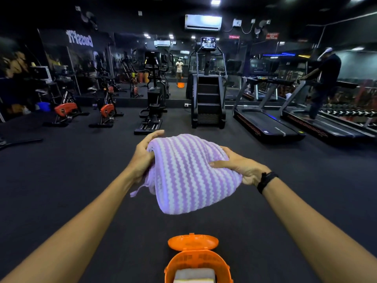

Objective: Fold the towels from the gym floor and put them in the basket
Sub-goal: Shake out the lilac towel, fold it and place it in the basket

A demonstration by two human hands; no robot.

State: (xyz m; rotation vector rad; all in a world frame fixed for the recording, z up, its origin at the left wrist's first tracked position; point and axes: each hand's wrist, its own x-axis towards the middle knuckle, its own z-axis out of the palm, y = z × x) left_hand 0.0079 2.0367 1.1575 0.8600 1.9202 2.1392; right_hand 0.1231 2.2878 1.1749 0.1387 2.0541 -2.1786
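Observation:
A purple-and-white striped towel (187, 174) is held folded in the air at chest height, its lower fold hanging down. My left hand (142, 156) grips its left edge, fingers curled over the top. My right hand (240, 166) clasps its right side, a black band on the wrist. Below, at the bottom centre, stands an orange basket (195, 260) with its lid (192, 242) flipped open away from me. A folded pale towel (194, 275) lies inside it.
Dark rubber floor (81, 180) lies all around. Ahead stand exercise bikes (106, 111), an elliptical (153, 107), a stair climber (208, 99) and treadmills (269, 123). A person (324, 82) is on the right-hand treadmill. A mirrored wall (177, 74) is behind.

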